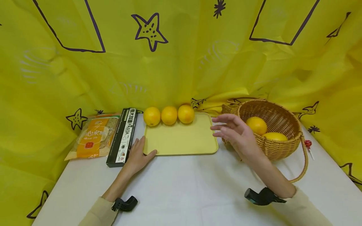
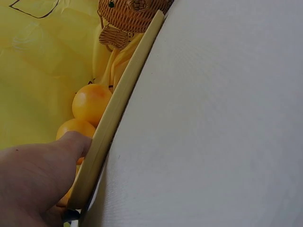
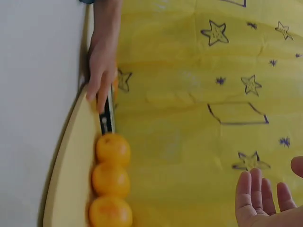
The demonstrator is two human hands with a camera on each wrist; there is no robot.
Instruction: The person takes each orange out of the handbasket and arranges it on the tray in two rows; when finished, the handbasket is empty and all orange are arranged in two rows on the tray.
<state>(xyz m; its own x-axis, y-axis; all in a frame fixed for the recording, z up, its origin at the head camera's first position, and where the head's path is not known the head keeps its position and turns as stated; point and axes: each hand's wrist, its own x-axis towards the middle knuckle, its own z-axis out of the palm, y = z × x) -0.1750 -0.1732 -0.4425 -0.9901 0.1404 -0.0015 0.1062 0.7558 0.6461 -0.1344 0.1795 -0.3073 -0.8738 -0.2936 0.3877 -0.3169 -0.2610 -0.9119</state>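
Note:
Three oranges (image 1: 169,115) stand in a row along the back edge of a pale yellow tray (image 1: 181,139), starting from its left corner. My left hand (image 1: 138,158) rests at the tray's near left corner, thumb and fingers spread; in the left wrist view the thumb (image 2: 75,142) lies at the rim. Fingers extended and holding nothing, my right hand (image 1: 240,135) is raised between the tray and a wicker basket (image 1: 278,152). Inside that basket are an orange (image 1: 256,125) and a yellower fruit (image 1: 275,136).
Left of the tray lies a black and white pasta box (image 1: 123,138), beside an orange-labelled food packet (image 1: 93,138). The basket's handle (image 1: 305,160) hangs down on the right, near a red lollipop (image 1: 308,144). A yellow patterned cloth (image 1: 175,72) hangs behind the white table (image 1: 181,188).

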